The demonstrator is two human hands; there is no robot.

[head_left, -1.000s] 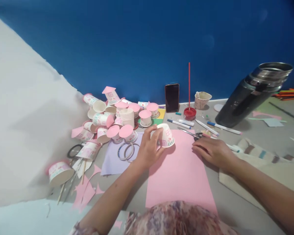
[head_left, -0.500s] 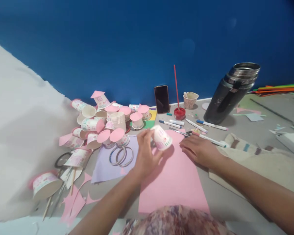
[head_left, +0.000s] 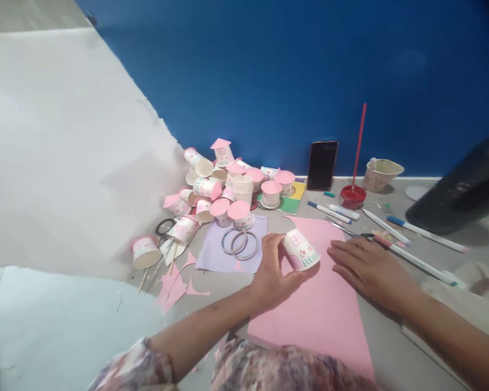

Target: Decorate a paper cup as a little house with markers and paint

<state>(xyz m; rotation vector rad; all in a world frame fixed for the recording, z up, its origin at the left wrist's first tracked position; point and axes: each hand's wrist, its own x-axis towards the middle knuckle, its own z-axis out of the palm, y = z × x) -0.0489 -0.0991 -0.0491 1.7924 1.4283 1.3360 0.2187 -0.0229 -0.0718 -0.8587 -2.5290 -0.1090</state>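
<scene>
A white paper cup [head_left: 301, 251] with a drawn pink window, flowers and green grass is tilted in my left hand [head_left: 271, 274], its wide rim toward the lower right. Below it lies a large pink sheet [head_left: 309, 320]. My right hand [head_left: 369, 271] rests flat with fingers stretched out, its fingertips on the sheet's right edge and nothing held. Just beyond those fingers are scissors [head_left: 345, 229] with dark handles. Left of my left hand, two bangles [head_left: 246, 245] lie on a lilac sheet [head_left: 212, 255].
Decorated cups with pink tops [head_left: 239, 213] crowd the left back. Behind are a phone [head_left: 323, 165], a red pot [head_left: 352, 197] with a stick, a paper cup [head_left: 381, 175] and a dark bottle [head_left: 460, 190]. Markers [head_left: 427, 233] lie at right, pink scraps [head_left: 174, 285] at left.
The view has swung to the left, so things appear farther right and more floor shows. The cup remains in my left hand, its drawn window now clearer. My right hand stays flat.
</scene>
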